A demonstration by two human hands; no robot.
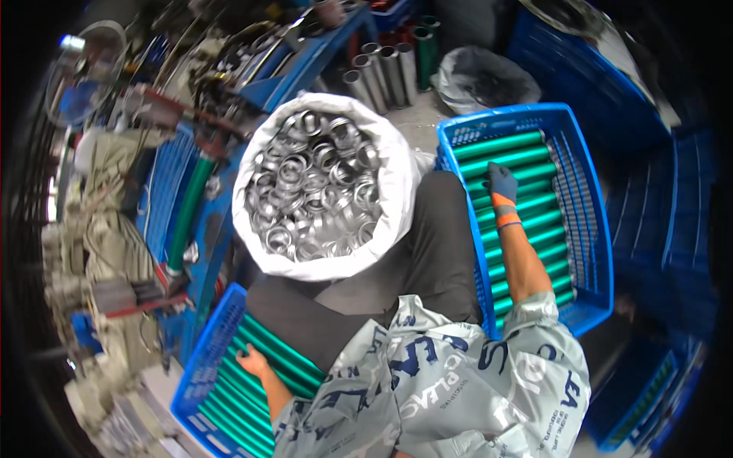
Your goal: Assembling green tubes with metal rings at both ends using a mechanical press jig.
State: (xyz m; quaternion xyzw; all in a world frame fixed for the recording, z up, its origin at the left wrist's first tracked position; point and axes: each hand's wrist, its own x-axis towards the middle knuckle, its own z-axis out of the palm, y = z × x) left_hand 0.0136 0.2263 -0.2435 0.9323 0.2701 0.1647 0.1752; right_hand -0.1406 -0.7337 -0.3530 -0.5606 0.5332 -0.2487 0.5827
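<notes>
My right hand [502, 183], in a grey glove with an orange cuff, reaches into the blue crate [599, 252] on my right. Its fingers are curled down on a shiny green tube [523, 165], one of several lying crosswise there. My bare left hand [253, 360] rests over the green tubes [229, 389] in another blue crate [189, 374] at the lower left. Thumb and fingers of that hand are apart, with nothing seen gripped. Between my legs and beyond them stands a white sack [321, 267], its rim rolled back, full of silvery metal rings [313, 183].
Several metal tubes [388, 72] stand upright on the floor behind the sack, near a bag-lined bin [485, 80]. Left of the sack is a blue bench [210, 252] with a machine and a green tube [187, 210] on it. Blue crates [649, 206] line the right side.
</notes>
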